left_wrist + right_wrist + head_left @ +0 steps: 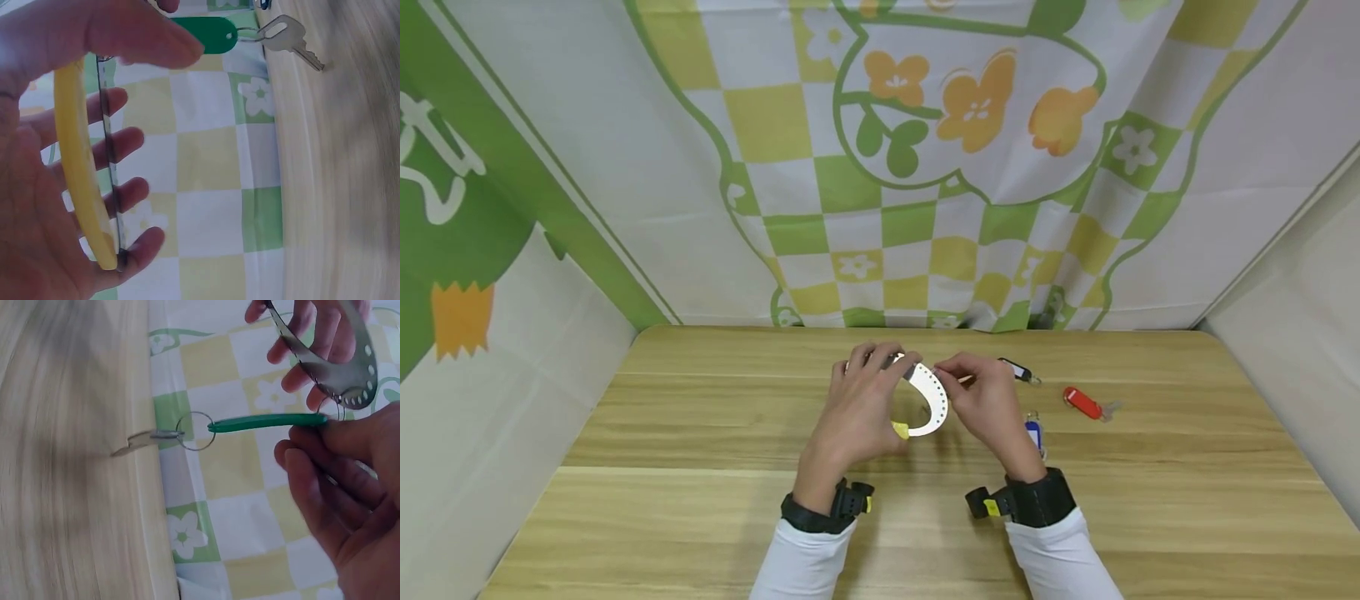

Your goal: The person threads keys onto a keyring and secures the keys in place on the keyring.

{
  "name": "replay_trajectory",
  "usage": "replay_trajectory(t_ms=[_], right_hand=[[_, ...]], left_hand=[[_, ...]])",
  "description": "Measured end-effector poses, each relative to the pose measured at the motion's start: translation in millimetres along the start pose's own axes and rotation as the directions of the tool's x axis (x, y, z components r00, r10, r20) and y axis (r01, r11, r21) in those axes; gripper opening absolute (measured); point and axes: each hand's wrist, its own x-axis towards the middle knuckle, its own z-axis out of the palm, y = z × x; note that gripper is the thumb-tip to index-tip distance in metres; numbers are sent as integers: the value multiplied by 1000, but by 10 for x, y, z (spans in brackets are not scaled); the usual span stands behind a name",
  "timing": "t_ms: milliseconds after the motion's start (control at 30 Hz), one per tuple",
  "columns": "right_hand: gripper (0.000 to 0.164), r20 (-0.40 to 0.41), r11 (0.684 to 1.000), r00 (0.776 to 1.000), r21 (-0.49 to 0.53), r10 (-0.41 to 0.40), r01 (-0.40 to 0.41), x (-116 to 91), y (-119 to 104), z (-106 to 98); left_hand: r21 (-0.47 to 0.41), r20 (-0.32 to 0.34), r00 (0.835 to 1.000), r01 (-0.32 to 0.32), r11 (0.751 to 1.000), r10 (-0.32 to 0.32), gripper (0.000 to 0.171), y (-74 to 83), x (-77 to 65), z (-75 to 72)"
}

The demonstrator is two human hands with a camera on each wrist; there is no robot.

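My left hand (853,417) holds up a curved metal key holder (938,402) with a row of small holes along its edge. Its yellow handle (78,162) lies across the palm, and the fingers reach past the metal's edge. Beside it, my right hand (992,404) pinches a green key tag (262,422) close to the perforated edge. A small ring (340,407) sits at the pinched end, overlapping the holes in the right wrist view. From the tag's other end a larger split ring (195,431) carries a silver key (287,36), hanging free.
On the wooden table (685,500), right of the hands, lie a black key tag (1017,369), a red key tag (1081,402) with a key, and a blue key tag (1034,433) near the right wrist. A checkered curtain (925,225) hangs behind the table.
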Motion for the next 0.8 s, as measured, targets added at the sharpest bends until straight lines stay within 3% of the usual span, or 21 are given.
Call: replay_trajectory(t_ms=[167, 333, 433, 567, 667, 800], right_hand=[[10, 1, 975, 985, -143, -173, 172, -10, 18, 15], [10, 2, 944, 969, -223, -248, 242, -23, 7, 22], [10, 3, 963, 980, -185, -200, 197, -28, 3, 27], [10, -13, 999, 999, -33, -33, 33, -26, 1, 39], [9, -26, 994, 997, 81, 75, -72, -16, -4, 48], [8, -30, 991, 995, 91, 98, -95, -4, -16, 53]], left_hand=[[-21, 38, 999, 26, 999, -25, 97, -15, -21, -9], [-32, 49, 998, 38, 999, -36, 94, -24, -23, -7], [-24, 35, 999, 33, 999, -33, 93, -22, -20, -6], [-2, -4, 1000, 19, 1000, -19, 94, -20, -5, -6], [3, -25, 1000, 11, 1000, -11, 97, -18, 4, -6], [-1, -28, 1000, 11, 1000, -11, 97, -15, -1, -7]])
